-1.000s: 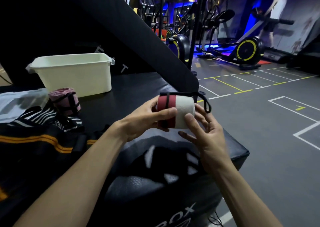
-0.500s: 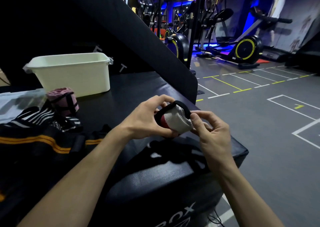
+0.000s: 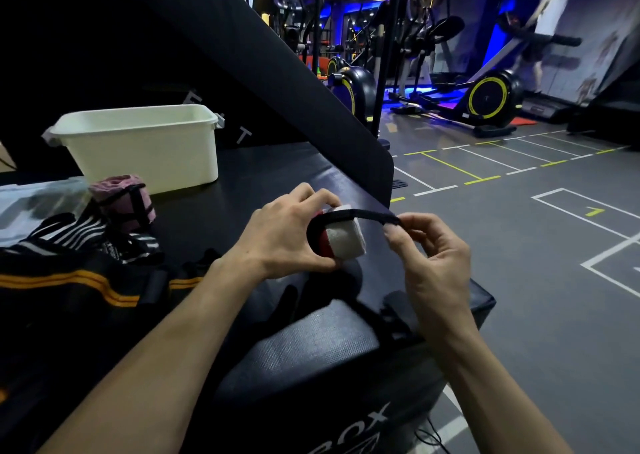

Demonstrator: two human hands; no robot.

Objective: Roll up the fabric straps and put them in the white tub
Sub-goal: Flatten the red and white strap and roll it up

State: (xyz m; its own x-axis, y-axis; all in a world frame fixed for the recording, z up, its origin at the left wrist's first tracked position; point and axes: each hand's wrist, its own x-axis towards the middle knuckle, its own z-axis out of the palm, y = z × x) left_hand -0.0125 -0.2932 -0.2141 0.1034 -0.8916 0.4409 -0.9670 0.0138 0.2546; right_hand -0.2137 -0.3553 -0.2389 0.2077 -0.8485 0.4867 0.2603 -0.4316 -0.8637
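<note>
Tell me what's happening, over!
Left hand grips white-and-red roll. Right hand pinches its black strap end. White tub beyond, path unblocked.

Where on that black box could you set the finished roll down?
Bare top lies between the white tub, the left hand and the slanted black pad. It is crowded left: a pink roll and loose straps.

Both bare forearms reached forward and angled inward until the 2 hands nearly met. The left hand [image 3: 287, 235] was curled, thumb underneath and fingers arched over the top, gripping the rolled strap [image 3: 343, 240]. The right hand [image 3: 429, 249] sat just beside it, thumb and fingertips pinching the roll's black band [image 3: 363, 215] taut.
</note>
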